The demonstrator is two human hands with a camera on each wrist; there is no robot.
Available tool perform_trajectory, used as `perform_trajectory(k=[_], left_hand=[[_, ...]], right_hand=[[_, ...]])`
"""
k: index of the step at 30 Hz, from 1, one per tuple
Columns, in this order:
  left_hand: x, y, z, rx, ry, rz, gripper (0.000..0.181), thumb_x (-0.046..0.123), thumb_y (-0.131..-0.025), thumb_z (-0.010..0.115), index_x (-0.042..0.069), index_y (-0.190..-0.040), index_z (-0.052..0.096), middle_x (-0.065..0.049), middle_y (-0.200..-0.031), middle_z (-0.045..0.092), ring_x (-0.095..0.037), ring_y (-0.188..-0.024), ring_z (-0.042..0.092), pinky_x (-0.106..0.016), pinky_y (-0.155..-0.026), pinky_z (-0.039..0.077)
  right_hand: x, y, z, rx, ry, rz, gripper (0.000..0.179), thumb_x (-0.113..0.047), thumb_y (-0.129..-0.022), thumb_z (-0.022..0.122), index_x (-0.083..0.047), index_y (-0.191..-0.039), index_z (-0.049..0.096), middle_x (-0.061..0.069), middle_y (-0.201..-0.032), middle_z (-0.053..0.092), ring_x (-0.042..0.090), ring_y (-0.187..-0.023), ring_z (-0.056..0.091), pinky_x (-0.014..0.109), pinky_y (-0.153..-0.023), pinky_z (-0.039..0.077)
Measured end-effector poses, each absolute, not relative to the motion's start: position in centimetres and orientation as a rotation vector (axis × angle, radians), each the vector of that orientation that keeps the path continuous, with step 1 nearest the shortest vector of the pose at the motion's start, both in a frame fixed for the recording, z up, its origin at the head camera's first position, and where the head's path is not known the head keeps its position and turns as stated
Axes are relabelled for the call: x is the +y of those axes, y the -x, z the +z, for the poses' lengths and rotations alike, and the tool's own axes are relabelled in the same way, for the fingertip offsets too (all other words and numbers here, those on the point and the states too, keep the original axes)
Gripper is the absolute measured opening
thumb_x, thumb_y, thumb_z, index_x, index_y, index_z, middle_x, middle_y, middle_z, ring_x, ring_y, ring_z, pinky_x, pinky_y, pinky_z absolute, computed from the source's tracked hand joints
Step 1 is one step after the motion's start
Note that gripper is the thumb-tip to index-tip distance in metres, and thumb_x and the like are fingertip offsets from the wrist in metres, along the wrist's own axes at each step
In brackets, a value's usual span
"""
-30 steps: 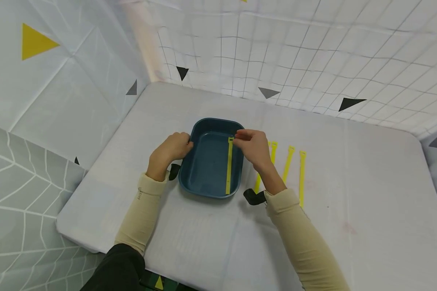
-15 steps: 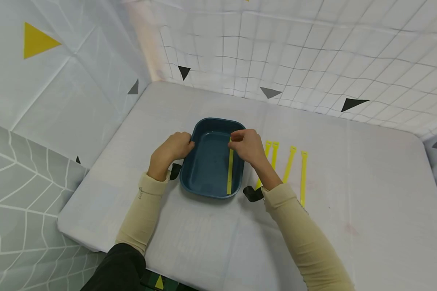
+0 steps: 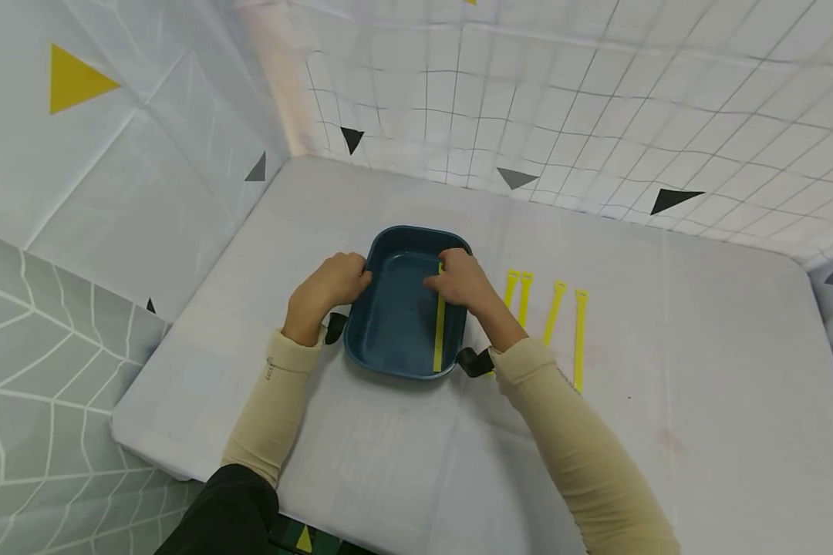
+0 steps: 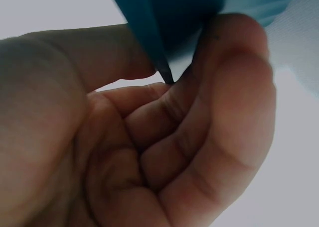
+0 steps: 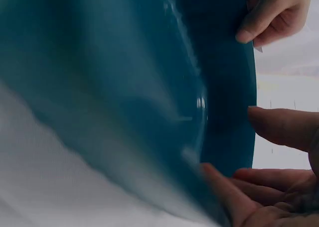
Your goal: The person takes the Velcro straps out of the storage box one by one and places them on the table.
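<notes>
A teal rectangular plastic tub [image 3: 396,327] sits on the white-covered table in the head view. My left hand [image 3: 328,285] grips its left rim; in the left wrist view the tub's edge [image 4: 154,38] lies between thumb and curled fingers. Inside the tub, along its right side, lies a flat yellow strap [image 3: 439,339]. My right hand [image 3: 467,285] reaches over the right rim and covers part of the strap's far end. In the right wrist view its thumb [image 5: 279,127] stands apart from the fingers, with nothing seen between them.
To the right of the tub, several more yellow straps [image 3: 579,339] with slotted ends lie side by side on the table [image 3: 701,370], partly behind my right forearm. White sheets with a grid [image 3: 541,92] hang behind the table.
My right hand has shifted left, farther over the tub and the strap's far end, its thumb spreading from the fingers. My left hand keeps its grip on the rim.
</notes>
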State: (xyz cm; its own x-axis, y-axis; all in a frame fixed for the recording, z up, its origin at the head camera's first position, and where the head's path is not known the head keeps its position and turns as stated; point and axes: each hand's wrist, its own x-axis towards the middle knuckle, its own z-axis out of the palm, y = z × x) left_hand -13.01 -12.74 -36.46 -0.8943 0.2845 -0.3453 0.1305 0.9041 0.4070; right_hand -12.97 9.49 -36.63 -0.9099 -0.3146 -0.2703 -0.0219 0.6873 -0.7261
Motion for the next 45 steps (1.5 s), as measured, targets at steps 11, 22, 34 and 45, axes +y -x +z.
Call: perform_trajectory(k=[11,22,34,45], left_hand=[[-12.7,13.2,-36.6,2.666,-0.322,0.519,0.025,0.013,-0.103,0.046,-0.001,-0.088,0.061,-0.012,-0.075,0.057,-0.023,-0.064,0.054,-0.033,-0.06,0.044],[-12.8,13.0,-36.5,2.667,-0.307,0.513,0.025,0.013,-0.103,0.046,-0.001,-0.09,0.061,-0.011,-0.075,0.057,-0.023,-0.064,0.054,-0.033,-0.06,0.044],[-12.8,13.0,-36.2,2.662,-0.3,0.504,0.025,0.013,-0.103,0.046,0.0,-0.087,0.059,-0.011,-0.074,0.055,-0.022,-0.063,0.053,-0.033,-0.059,0.044],[-12.6,12.9,-36.1,2.665,-0.308,0.49,0.024,0.012,-0.103,0.046,-0.002,-0.09,0.06,-0.012,-0.076,0.057,-0.024,-0.066,0.053,-0.034,-0.061,0.044]], right_hand=[[8.6,12.7,-36.8,2.372,0.194,-1.138,0.056,-0.014,-0.099,0.056,0.013,-0.142,0.032,0.02,-0.116,0.049,0.022,-0.075,0.044,0.035,-0.08,0.039],[7.9,12.2,-37.3,2.217,0.157,-1.185,0.06,-0.016,-0.101,0.056,0.01,-0.145,0.026,0.021,-0.125,0.041,0.027,-0.092,0.041,0.038,-0.086,0.036],[6.8,11.6,-38.5,2.493,0.24,-1.194,0.036,-0.005,-0.09,0.066,-0.007,-0.068,0.038,0.001,-0.062,0.03,0.015,-0.052,0.03,0.028,-0.052,0.028],[6.3,11.8,-38.7,2.655,0.244,-0.704,0.014,-0.008,-0.092,0.062,0.004,-0.099,0.058,0.011,-0.082,0.054,0.024,-0.071,0.056,0.033,-0.062,0.047]])
